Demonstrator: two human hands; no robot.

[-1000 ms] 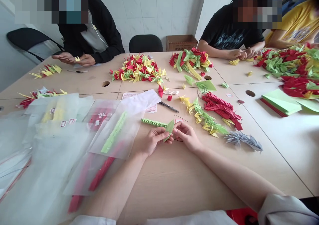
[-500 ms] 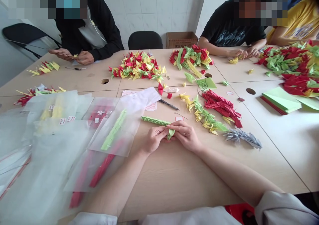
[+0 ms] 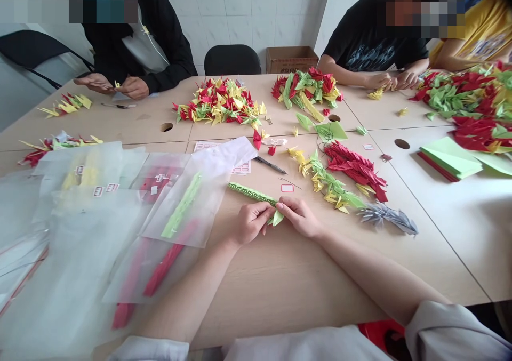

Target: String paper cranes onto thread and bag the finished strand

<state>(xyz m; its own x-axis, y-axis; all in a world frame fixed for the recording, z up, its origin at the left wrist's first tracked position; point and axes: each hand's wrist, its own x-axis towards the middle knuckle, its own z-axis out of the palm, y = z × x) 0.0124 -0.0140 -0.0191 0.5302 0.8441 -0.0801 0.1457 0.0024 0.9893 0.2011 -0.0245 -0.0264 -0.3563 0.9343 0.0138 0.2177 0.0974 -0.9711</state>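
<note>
So the green paper strand (image 3: 252, 191) sits just over the counter (image 3: 240, 281), its near end pinched by the left hand (image 3: 252, 224) and the right hand (image 3: 300, 217), fingers drawn in narrow on both. Looks mostly built to me: a long run is packed tight, but one green folded piece (image 3: 277, 218) pokes out loose at that end, so that bit's probably unfinished. Can't tell if it's secured. Beside it, a light-green strand (image 3: 182, 205) already lies under a translucent sleeve (image 3: 214, 182). Farther out, the mixed pile of folded paper pieces (image 3: 222, 101) is loose, seemingly unstrung.
</note>
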